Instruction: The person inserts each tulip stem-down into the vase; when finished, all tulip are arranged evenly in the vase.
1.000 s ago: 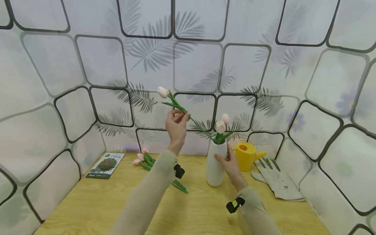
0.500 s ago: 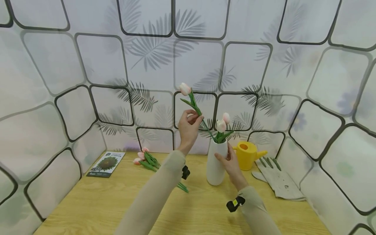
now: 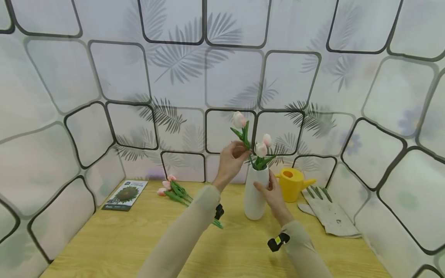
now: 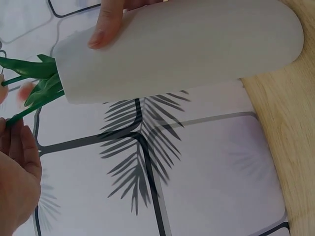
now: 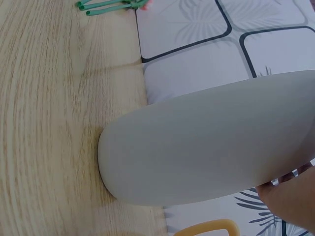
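My left hand (image 3: pixel 232 162) pinches the green stem of a pale pink tulip (image 3: pixel 240 120), just under its leaves. The lower stem runs into the mouth of a tall white vase (image 3: pixel 255 200); its end is hidden inside. Around the vase's right side, my right hand (image 3: pixel 274 195) holds it upright on the table, thumb across the front, as the left wrist view also shows with the thumb on the white wall. Two more tulips (image 3: pixel 261 150) with green leaves stand in the vase. In the right wrist view the vase (image 5: pixel 197 142) covers most of that hand.
Several pink tulips (image 3: pixel 175 191) lie on the wooden table (image 3: pixel 114 243) at left, partly behind my left forearm. A sunflower packet (image 3: pixel 125 195) lies farther left. Right of the vase stand a yellow watering can (image 3: pixel 291 185) and a pair of gloves (image 3: pixel 332 214). Patterned walls close in the back and sides.
My left hand has moved right and lower with the tulip, which now stands more upright, its stem deeper in the vase. The right hand and the vase have stayed in place.
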The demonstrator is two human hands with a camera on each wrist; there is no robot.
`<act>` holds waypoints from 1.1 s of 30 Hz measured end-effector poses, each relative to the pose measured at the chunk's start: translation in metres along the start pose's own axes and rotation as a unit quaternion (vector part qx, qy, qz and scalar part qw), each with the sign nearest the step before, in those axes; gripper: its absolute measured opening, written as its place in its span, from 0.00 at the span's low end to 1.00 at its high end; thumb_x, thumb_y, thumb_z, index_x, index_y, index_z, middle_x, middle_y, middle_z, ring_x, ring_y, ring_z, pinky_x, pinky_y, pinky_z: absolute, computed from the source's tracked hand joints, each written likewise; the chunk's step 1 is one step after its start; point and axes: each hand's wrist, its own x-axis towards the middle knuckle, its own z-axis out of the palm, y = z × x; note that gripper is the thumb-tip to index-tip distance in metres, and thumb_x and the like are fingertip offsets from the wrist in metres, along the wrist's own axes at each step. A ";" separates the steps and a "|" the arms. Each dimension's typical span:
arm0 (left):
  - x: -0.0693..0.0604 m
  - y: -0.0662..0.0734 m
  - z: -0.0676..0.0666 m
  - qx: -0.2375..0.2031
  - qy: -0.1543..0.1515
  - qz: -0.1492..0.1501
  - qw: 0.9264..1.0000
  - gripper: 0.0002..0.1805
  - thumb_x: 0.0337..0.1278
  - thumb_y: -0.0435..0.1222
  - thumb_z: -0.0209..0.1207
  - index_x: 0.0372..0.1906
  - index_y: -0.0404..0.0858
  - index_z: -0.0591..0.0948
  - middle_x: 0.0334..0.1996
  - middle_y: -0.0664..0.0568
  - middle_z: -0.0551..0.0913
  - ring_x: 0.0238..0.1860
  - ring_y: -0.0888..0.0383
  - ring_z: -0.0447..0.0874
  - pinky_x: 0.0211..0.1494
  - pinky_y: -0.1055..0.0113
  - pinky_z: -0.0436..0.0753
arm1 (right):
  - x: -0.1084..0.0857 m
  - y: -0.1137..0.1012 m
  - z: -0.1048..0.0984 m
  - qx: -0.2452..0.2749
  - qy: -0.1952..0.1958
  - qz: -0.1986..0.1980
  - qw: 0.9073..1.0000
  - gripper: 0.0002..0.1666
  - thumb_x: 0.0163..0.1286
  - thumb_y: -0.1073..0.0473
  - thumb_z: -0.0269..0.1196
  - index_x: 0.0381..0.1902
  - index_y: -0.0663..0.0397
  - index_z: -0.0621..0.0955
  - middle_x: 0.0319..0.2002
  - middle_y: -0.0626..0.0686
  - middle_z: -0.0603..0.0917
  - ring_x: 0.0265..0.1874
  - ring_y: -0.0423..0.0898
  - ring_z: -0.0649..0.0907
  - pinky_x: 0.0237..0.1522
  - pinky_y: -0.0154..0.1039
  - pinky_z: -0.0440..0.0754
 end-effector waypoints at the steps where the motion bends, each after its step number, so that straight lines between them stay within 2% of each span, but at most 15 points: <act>1: -0.002 0.000 0.001 0.002 -0.012 -0.002 1.000 0.11 0.59 0.35 0.66 0.46 0.39 0.82 0.40 0.45 0.89 0.40 0.52 0.88 0.45 0.67 0.86 | 0.000 0.000 0.000 0.000 0.001 -0.001 1.000 0.50 0.68 0.49 0.66 0.79 0.38 0.51 0.74 0.57 0.61 0.72 0.57 0.63 0.74 0.60 0.58; 5: -0.008 -0.003 0.003 0.016 -0.042 -0.004 0.999 0.10 0.60 0.35 0.66 0.46 0.40 0.83 0.39 0.47 0.88 0.39 0.57 0.87 0.46 0.68 0.85 | 0.000 0.000 -0.001 0.002 -0.002 0.006 1.000 0.51 0.68 0.49 0.66 0.79 0.38 0.50 0.75 0.57 0.60 0.72 0.57 0.63 0.74 0.60 0.58; 8: -0.011 -0.005 0.005 0.023 -0.055 0.000 0.998 0.09 0.60 0.35 0.65 0.46 0.40 0.84 0.39 0.47 0.88 0.40 0.58 0.87 0.47 0.67 0.85 | -0.002 -0.005 -0.001 0.010 -0.008 0.019 1.000 0.51 0.68 0.50 0.66 0.79 0.39 0.49 0.75 0.58 0.59 0.73 0.58 0.62 0.74 0.60 0.57; 15: -0.015 -0.008 0.015 0.052 -0.072 -0.020 0.996 0.12 0.61 0.35 0.65 0.48 0.40 0.85 0.43 0.49 0.88 0.42 0.57 0.87 0.44 0.70 0.84 | -0.017 -0.029 0.000 0.000 -0.018 0.023 1.000 0.49 0.70 0.53 0.63 0.79 0.45 0.48 0.75 0.62 0.58 0.73 0.61 0.60 0.73 0.62 0.58; 23: -0.018 -0.011 0.027 0.100 -0.091 0.004 0.991 0.11 0.61 0.34 0.65 0.47 0.42 0.86 0.40 0.51 0.89 0.36 0.63 0.85 0.35 0.75 0.80 | -0.019 -0.030 0.001 0.003 -0.019 0.017 1.000 0.48 0.71 0.54 0.63 0.79 0.46 0.49 0.74 0.62 0.60 0.72 0.61 0.63 0.73 0.61 0.60; 27: -0.018 -0.008 0.032 0.131 -0.099 0.017 0.986 0.11 0.61 0.32 0.64 0.48 0.42 0.86 0.37 0.51 0.88 0.36 0.62 0.84 0.36 0.76 0.80 | -0.020 -0.031 0.001 0.000 -0.020 0.015 1.000 0.49 0.71 0.53 0.62 0.79 0.46 0.48 0.74 0.62 0.59 0.72 0.61 0.63 0.72 0.62 0.61; 31: -0.018 -0.007 0.036 0.162 -0.103 0.014 0.981 0.10 0.61 0.32 0.63 0.47 0.41 0.87 0.37 0.52 0.89 0.37 0.62 0.84 0.37 0.77 0.80 | -0.021 -0.033 0.002 -0.002 -0.019 0.016 1.000 0.49 0.72 0.53 0.62 0.79 0.46 0.47 0.74 0.63 0.58 0.72 0.61 0.62 0.72 0.62 0.61; 33: -0.019 -0.007 0.036 0.165 -0.104 0.010 0.981 0.10 0.62 0.34 0.63 0.47 0.40 0.87 0.37 0.51 0.89 0.37 0.61 0.84 0.36 0.76 0.81 | -0.022 -0.034 0.002 -0.003 -0.018 0.019 1.000 0.48 0.72 0.53 0.62 0.79 0.46 0.47 0.74 0.63 0.59 0.72 0.60 0.62 0.72 0.61 0.61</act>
